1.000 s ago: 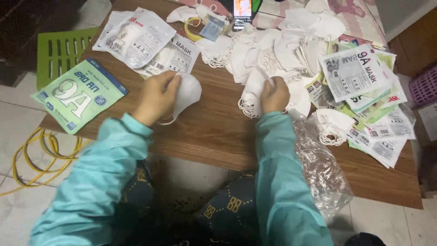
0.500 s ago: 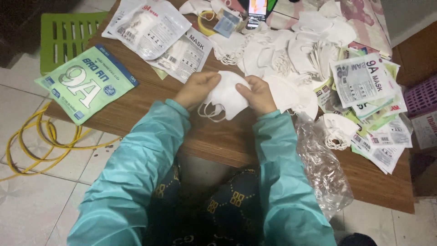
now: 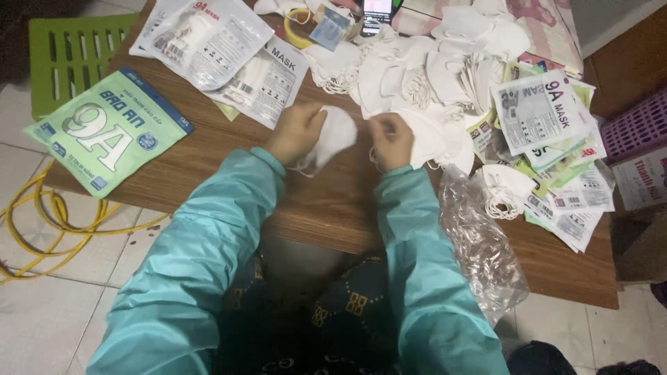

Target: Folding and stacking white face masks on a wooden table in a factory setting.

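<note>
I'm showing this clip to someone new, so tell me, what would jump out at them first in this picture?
First, the two teal-sleeved arms at the middle of the wooden table: the left hand holds a white face mask, and the right hand is close beside it. Behind them, a heap of loose white masks covers the far side. A big green packet overhangs the table's left edge, and a crumpled clear plastic bag hangs off the near edge on the right.

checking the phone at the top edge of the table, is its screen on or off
On: the phone screen glows bright among the white masks on the wooden table.
</note>
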